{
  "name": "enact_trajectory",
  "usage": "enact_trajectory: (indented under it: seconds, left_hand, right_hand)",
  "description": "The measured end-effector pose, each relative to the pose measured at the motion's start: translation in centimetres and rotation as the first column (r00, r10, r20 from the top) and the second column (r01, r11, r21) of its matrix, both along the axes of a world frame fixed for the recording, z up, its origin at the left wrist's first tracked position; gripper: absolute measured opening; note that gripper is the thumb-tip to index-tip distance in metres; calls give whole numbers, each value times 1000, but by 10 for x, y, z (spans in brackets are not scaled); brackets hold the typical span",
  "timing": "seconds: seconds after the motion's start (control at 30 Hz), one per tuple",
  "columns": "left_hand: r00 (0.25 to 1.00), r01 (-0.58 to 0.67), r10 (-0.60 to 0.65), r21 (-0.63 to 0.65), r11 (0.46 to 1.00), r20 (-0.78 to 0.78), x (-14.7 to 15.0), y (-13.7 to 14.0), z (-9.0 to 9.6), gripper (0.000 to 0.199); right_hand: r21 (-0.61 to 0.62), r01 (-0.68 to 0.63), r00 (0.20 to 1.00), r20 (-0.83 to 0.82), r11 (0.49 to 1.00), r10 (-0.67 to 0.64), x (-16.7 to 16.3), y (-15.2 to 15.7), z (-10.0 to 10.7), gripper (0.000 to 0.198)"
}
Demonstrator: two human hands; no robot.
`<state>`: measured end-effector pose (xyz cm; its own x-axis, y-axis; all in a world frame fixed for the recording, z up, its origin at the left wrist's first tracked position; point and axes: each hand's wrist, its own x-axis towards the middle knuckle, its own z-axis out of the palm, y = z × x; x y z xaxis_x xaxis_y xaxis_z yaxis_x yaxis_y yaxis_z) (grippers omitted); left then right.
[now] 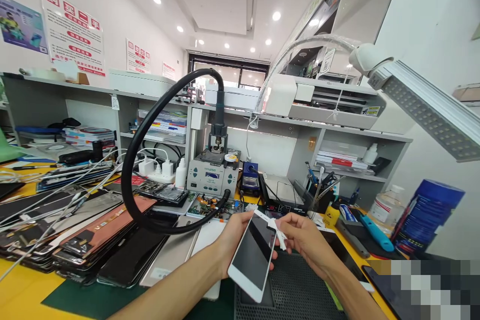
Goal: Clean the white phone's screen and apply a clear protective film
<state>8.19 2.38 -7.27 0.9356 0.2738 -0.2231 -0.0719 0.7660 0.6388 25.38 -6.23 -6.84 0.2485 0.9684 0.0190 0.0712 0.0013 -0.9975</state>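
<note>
My left hand (233,234) is wrapped round a smartphone (250,259) with a white front frame and a dark screen. The phone is tilted, its screen facing up towards me, and fingertips show past its right edge. In my right hand (304,240), thumb and fingers pinch a folded strip of white tissue (280,240). One end of the tissue lies at the phone's upper right corner, and the other hangs beside its right edge. Below the phone is a dark perforated mat (296,290) on the bench.
A thick black hose (129,180) loops from the hot air station (212,177) at the left. Phones and screens (108,225) are stacked on that side. At the right stand a blue can (427,215), a clear bottle (386,202) and a lamp (431,105) overhead.
</note>
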Motion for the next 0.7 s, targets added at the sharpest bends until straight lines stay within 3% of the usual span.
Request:
enact_trajectory:
  seconds: [0.27,0.53,0.7]
  left_hand:
    - [995,-70,65,-70,995,-71,-1,-2,7,43]
    - [992,-123,119,-133,983,-44,-4,6,7,30]
    - [989,-146,143,-144,979,-32,-5,12,4,33]
  right_hand:
    - [38,6,999,46,999,-8,-5,-1,-5,32]
    - [-96,-142,989,24,985,145,-20,-7,-2,32]
    - [-165,-341,937,-138,926,321,-24,-9,0,30]
